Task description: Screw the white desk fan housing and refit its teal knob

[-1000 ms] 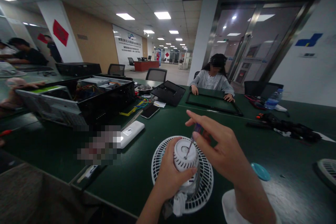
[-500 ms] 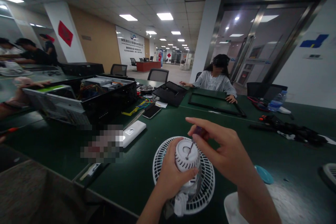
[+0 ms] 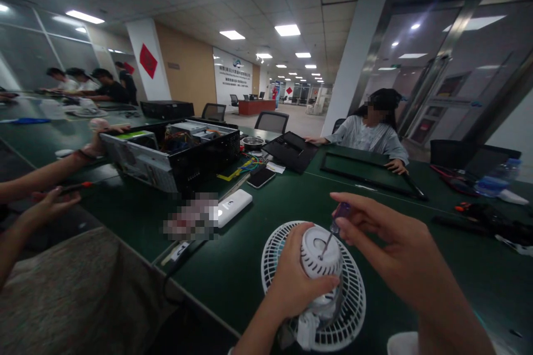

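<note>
the left hand (image 3: 297,280) is clenched firmly round the white fan motor housing (image 3: 320,252) above the round fan guard (image 3: 283,247); the right hand (image 3: 395,249) pinches a purple-handled screwdriver (image 3: 340,216), its tip held steady in the housing's recess.

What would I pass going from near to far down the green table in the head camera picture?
white fan guard → white plastic box → black smartphone → metal bowl → grey chair → red desk

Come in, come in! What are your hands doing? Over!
Left hand gripping fan housing. Right hand pinching screwdriver, tip on housing top. Fan guard below; nothing blocking the tip.
</note>
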Available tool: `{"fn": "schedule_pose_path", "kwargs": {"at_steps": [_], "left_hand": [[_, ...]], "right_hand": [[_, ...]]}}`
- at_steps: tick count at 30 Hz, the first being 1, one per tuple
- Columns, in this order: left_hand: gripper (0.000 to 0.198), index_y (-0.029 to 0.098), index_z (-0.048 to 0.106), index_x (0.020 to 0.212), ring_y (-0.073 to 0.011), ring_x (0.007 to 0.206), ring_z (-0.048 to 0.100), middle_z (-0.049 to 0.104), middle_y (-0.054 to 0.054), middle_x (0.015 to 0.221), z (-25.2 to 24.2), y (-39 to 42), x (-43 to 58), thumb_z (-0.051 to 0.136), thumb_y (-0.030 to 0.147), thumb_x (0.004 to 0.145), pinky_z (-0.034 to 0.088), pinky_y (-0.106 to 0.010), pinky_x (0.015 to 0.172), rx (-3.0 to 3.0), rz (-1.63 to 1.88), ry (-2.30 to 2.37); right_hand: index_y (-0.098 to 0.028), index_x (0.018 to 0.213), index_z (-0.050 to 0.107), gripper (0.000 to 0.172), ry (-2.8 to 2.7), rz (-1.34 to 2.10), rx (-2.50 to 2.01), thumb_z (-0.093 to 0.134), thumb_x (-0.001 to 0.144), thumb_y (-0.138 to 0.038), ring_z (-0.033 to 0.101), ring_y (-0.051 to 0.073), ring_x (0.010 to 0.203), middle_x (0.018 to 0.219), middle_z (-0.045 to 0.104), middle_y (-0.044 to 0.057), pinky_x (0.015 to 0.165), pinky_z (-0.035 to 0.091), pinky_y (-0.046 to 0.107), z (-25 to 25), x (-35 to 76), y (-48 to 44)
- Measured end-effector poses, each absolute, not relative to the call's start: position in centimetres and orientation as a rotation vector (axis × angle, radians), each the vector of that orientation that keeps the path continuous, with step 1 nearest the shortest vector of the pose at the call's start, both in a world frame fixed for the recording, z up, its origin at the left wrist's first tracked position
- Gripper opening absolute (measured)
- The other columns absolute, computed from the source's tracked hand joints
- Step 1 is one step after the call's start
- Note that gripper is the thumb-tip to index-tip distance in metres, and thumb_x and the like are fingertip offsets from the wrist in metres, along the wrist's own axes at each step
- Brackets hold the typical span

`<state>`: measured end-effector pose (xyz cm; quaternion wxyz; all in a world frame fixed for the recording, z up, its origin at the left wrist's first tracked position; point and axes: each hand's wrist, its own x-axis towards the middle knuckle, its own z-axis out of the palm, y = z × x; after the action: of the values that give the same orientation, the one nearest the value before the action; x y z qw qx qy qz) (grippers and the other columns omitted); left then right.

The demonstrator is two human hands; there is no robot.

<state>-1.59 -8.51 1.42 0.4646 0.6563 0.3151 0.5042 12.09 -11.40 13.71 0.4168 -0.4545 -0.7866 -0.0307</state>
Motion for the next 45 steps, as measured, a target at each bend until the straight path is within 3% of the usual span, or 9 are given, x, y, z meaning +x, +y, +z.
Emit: {"fn": "schedule_pose_path", "kwargs": {"at_steps": [6,11,15,21,23,30,37,41,45], "left_hand": [[0.075,0.022,0.041,0.125,-0.0277,0.119,0.044,0.047,-0.008,0.127,1.5,-8.6,-1.6,0.076,0.02,0.06,0.031,-0.042,0.105,1.603,1.233,0.781],[0.073,0.022,0.041,0.125,-0.0272,0.119,0.044,0.047,-0.007,0.127,1.7,-8.6,-1.6,0.076,0.02,0.06,0.032,-0.042,0.105,1.602,1.229,0.773],[0.074,0.022,0.042,0.124,-0.027,0.117,0.045,0.048,-0.007,0.126,1.6,-8.6,-1.5,0.076,0.018,0.059,0.033,-0.041,0.104,1.596,1.242,0.787],[0.075,0.021,0.041,0.125,-0.0278,0.116,0.047,0.049,-0.008,0.125,1.4,-8.6,-1.5,0.077,0.023,0.059,0.034,-0.042,0.103,1.589,1.232,0.774],[0.074,0.021,0.041,0.125,-0.0277,0.116,0.047,0.049,-0.008,0.125,1.6,-8.6,-1.5,0.076,0.023,0.06,0.034,-0.041,0.103,1.597,1.23,0.773],[0.072,0.022,0.042,0.124,-0.0265,0.116,0.047,0.05,-0.007,0.124,1.9,-8.6,-1.6,0.075,0.02,0.06,0.034,-0.041,0.104,1.603,1.226,0.764],[0.07,0.023,0.043,0.123,-0.0261,0.116,0.047,0.05,-0.006,0.123,1.8,-8.6,-1.5,0.075,0.018,0.061,0.033,-0.041,0.104,1.605,1.238,0.784],[0.069,0.023,0.043,0.121,-0.0257,0.114,0.047,0.05,-0.006,0.122,1.9,-8.5,-1.5,0.076,0.021,0.061,0.034,-0.04,0.103,1.605,1.245,0.76],[0.069,0.023,0.043,0.122,-0.026,0.115,0.047,0.05,-0.006,0.122,1.9,-8.6,-1.5,0.075,0.021,0.061,0.034,-0.041,0.103,1.589,1.243,0.739]], "right_hand": [[-0.016,0.087,0.061,0.017,-1.896,-0.371,-1.196,0.054,0.083,-0.032,0.057,0.013,0.055,0.068,0.062,0.002,0.052,0.048,0.025,13.4,10.9,-10.7],[-0.018,0.105,0.06,0.022,-1.857,-0.29,-1.184,0.052,0.086,-0.025,0.061,0.013,0.059,0.081,0.068,0.004,0.057,0.05,0.025,13.1,10.8,-10.7],[-0.02,0.096,0.063,0.016,-1.859,-0.319,-1.143,0.054,0.084,-0.025,0.063,0.014,0.061,0.078,0.068,0.002,0.06,0.052,0.026,13.1,10.8,-10.5],[-0.018,0.107,0.06,0.027,-1.911,-0.076,-1.148,0.046,0.085,-0.021,0.064,0.013,0.059,0.085,0.069,0.005,0.053,0.053,0.024,13.6,11.7,-11.1],[-0.018,0.107,0.06,0.026,-1.899,0.009,-1.167,0.048,0.084,-0.021,0.064,0.012,0.057,0.078,0.068,0.003,0.049,0.052,0.022,13.6,12.0,-11.1],[-0.02,0.082,0.054,0.01,-1.835,-0.219,-1.215,0.058,0.08,-0.028,0.061,0.013,0.056,0.068,0.062,0.0,0.054,0.051,0.024,13.3,11.0,-10.7],[-0.019,0.091,0.059,0.012,-1.839,-0.284,-1.175,0.053,0.083,-0.026,0.063,0.013,0.058,0.072,0.067,0.001,0.055,0.051,0.024,13.2,10.7,-10.8],[-0.018,0.105,0.06,0.025,-1.903,-0.116,-1.137,0.048,0.083,-0.02,0.066,0.014,0.064,0.084,0.07,0.004,0.06,0.054,0.026,13.5,11.4,-11.2],[-0.018,0.101,0.059,0.021,-1.91,-0.142,-1.151,0.051,0.083,-0.022,0.064,0.013,0.06,0.077,0.068,0.003,0.059,0.053,0.026,13.7,11.5,-11.1]]}}
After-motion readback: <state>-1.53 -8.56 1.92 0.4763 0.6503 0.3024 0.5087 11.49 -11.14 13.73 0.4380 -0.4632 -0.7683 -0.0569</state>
